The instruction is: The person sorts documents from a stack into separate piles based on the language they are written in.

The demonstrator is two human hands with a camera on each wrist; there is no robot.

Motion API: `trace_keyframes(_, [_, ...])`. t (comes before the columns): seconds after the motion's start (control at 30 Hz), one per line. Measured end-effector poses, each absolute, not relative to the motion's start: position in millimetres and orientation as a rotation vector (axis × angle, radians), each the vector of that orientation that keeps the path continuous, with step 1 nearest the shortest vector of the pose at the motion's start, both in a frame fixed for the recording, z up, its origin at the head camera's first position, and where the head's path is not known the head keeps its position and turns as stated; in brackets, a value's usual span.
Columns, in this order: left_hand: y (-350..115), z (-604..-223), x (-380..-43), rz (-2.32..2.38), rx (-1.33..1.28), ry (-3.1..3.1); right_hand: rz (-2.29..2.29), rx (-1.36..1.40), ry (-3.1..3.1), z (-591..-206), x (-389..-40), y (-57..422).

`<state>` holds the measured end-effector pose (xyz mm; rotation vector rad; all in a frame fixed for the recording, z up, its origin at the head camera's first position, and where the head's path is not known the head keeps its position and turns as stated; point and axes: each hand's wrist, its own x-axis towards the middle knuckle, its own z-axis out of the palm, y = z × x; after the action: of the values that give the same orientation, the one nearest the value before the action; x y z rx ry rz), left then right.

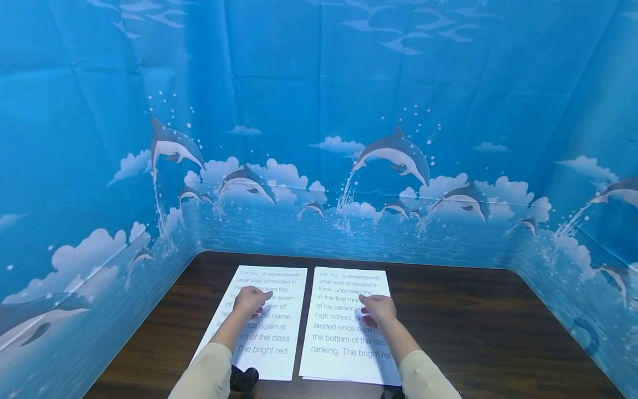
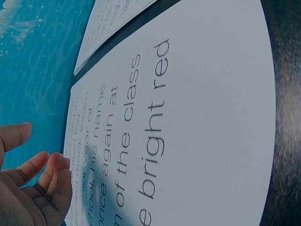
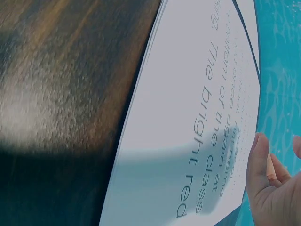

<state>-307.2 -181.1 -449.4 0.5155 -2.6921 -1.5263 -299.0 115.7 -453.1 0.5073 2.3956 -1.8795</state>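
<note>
Two white printed sheets lie side by side on the dark table, the left sheet (image 1: 269, 360) and the right sheet (image 1: 349, 368), both with the same large English text. Over the left sheet hovers my left hand (image 1: 249, 301), its fingers loosely bent and holding nothing. My right hand (image 1: 379, 310) is above the right half of the other sheet, also holding nothing. In the left wrist view, a gap shows between the thumb and the relaxed fingers (image 2: 59, 174). The right wrist view shows the right thumb (image 3: 258, 160) apart from the bent fingers. Both hands cast shadows on the paper.
The dark wood-grain table (image 1: 478, 332) extends to both sides of the sheets. Blue dolphin-printed cloth (image 1: 309, 111) encloses its back and sides. A black strap piece (image 1: 244, 379) sits at the left wrist. The right sheet appears stacked on another at its near edge.
</note>
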Motion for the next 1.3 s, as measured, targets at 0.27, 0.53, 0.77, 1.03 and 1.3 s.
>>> trace_keyframes(0.27, [-169.0,-449.6,-307.9,-1.534,0.487,-2.7,-1.847,0.533,2.419,-452.6,-298.4,126.6])
trace_keyframes(0.53, [-156.2,-449.8,-309.8,-1.543,0.483,-2.703,-1.838,0.549,2.429,-452.2,-298.8,136.9])
trace_keyframes(0.77, [-144.2,-449.1,-312.2,-1.532,0.505,-2.709,-1.857,0.567,2.412,-452.4,-297.4,145.8])
trace_keyframes(1.03, [-131.2,-449.9,-312.0,-1.53,0.441,-2.723,-1.896,0.597,2.39,-451.3,-294.2,155.8])
trace_keyframes(1.3, [-119.6,-451.2,-313.4,-1.547,0.43,-2.732,-1.946,0.603,2.375,-455.3,-292.7,167.5])
